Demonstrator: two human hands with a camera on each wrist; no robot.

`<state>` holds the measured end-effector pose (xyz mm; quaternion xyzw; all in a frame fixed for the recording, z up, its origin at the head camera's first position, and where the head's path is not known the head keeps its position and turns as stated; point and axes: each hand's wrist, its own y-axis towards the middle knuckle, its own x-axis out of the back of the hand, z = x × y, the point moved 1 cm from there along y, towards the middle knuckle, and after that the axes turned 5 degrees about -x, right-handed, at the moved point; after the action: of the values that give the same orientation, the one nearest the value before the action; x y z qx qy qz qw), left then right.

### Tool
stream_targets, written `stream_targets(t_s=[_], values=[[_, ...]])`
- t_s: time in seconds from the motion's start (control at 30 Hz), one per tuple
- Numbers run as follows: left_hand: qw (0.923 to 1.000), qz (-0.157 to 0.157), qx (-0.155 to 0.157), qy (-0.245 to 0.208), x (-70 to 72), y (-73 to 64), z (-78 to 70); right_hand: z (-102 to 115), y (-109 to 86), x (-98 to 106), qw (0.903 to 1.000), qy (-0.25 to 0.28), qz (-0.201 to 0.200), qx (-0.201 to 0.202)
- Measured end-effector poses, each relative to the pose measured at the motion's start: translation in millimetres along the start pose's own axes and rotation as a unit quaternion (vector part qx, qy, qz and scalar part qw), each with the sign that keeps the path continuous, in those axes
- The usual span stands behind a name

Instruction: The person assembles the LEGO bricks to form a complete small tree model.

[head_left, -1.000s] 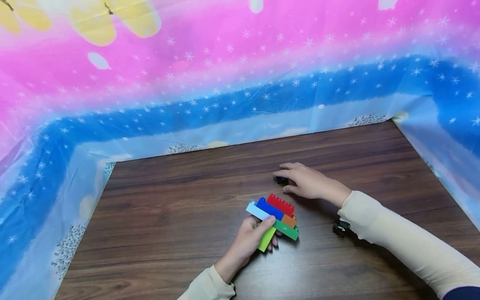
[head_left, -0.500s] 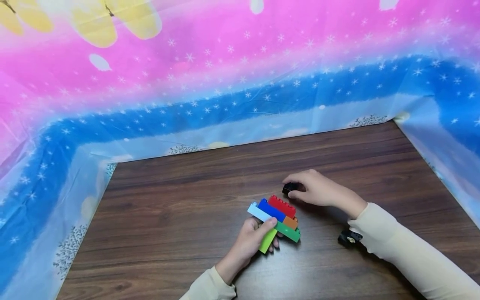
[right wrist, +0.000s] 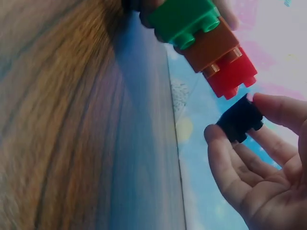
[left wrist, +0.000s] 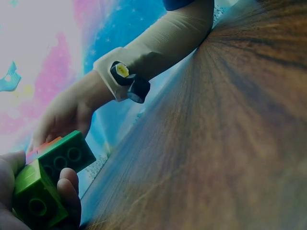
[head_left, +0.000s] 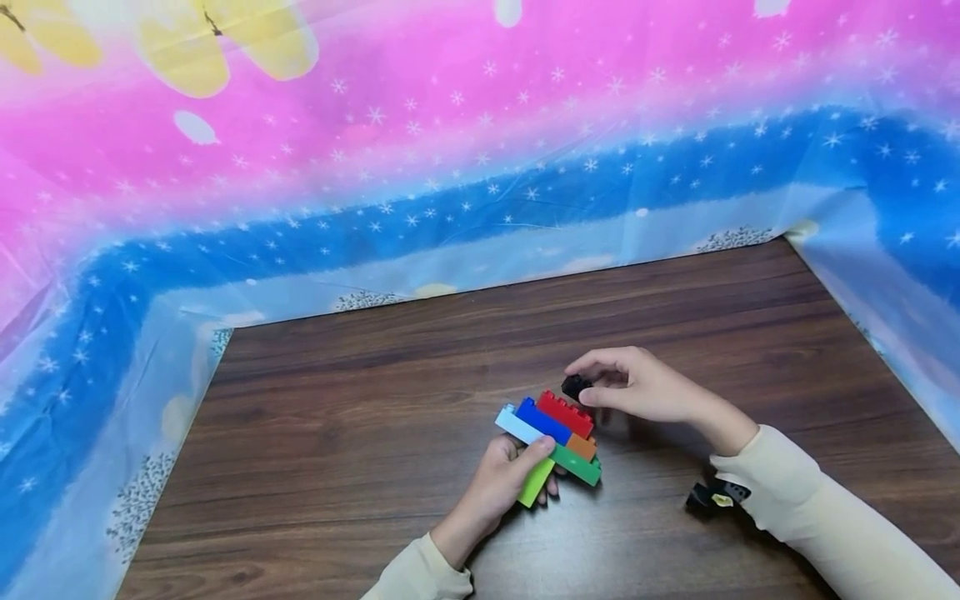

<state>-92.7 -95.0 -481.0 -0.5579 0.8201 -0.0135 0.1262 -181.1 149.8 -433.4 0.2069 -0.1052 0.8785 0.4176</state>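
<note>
My left hand (head_left: 501, 479) grips a build of stacked toy bricks, thumb across its front. In it are a red brick (head_left: 564, 414), a blue brick (head_left: 542, 419), an orange brick (head_left: 582, 446), a light blue brick (head_left: 517, 425), a green brick (head_left: 576, 464) and a lime brick (head_left: 536, 483). Just beyond the red brick, my right hand (head_left: 651, 387) pinches a small black brick (head_left: 575, 387) between thumb and fingertip. In the right wrist view a narrow gap separates the black brick (right wrist: 240, 119) from the red brick (right wrist: 231, 72). Hollow undersides of the green and lime bricks show in the left wrist view.
The hands are over a dark wood table (head_left: 337, 442). A pink and blue snowflake-patterned cloth (head_left: 420, 200) rises along its back and side edges. A small black camera (head_left: 708, 497) sits at the right cuff.
My right hand has drawn back to the right and toward me, bringing the black brick from the table close to the red brick. The left hand and its build have hardly moved.
</note>
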Motion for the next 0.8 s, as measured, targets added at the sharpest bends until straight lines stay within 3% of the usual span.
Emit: stream_targets(t_s=[0.2,0.8], values=[[1.0000,0.000,-0.006,0.002,-0.8,-0.5,1.1,-1.6,-0.6,-2.2,0.9982,0.047,0.029,-0.023],[0.9999,0.007,-0.002,0.013,-0.5,-0.7,1.9,-10.1,-0.6,-4.2,0.9940,0.091,0.052,0.030]])
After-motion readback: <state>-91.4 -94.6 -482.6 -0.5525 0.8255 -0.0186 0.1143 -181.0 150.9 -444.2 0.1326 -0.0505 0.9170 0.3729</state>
